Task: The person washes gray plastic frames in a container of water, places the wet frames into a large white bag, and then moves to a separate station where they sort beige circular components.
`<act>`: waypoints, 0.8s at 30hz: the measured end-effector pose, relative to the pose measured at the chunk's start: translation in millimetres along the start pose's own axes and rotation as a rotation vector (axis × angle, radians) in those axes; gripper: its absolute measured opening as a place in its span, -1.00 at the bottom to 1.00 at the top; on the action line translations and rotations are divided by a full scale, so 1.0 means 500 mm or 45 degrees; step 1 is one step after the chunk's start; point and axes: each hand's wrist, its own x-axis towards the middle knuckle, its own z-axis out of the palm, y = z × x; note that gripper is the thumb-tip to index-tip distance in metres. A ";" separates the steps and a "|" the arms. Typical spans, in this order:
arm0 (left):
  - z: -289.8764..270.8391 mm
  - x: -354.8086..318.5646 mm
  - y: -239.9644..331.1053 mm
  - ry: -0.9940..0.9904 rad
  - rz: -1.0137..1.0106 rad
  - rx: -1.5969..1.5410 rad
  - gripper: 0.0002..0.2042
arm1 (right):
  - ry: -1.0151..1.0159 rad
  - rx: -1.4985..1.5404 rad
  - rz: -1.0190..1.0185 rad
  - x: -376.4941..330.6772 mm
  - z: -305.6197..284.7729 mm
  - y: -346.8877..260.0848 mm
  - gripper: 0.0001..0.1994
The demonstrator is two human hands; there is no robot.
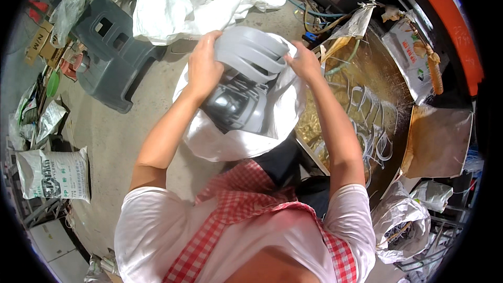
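Note:
Between my two hands is a light grey curved plastic part (243,52) with long slots, held above the mouth of a white sack (225,144). My left hand (205,65) grips its left end, thumb against the near side. At the right end my right hand (305,64) has its fingers closed on the part's edge, slightly blurred. Inside the sack lie more shiny grey plastic parts (238,102), partly hidden by the sack's folds and the held piece. The sack stands open in front of my knees.
A dark grey plastic stool (107,47) stands to the left, with white sacks (204,8) heaped beyond. Right of my sack is a wide bin (335,97) with loose white plastic strips. A printed sack (55,174) lies far left; an orange frame (445,15) rises at right.

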 end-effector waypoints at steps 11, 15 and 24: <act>0.109 0.052 0.078 -0.475 0.642 0.549 -0.70 | 0.040 0.068 0.051 0.044 -0.035 0.019 -0.64; 0.241 0.030 0.093 -0.720 0.517 0.678 -0.83 | 0.202 0.087 -0.002 0.056 -0.028 0.019 -0.64; 0.469 0.088 -0.190 -0.608 -0.164 0.493 -0.70 | 0.282 0.181 -0.104 0.024 -0.017 -0.072 -0.72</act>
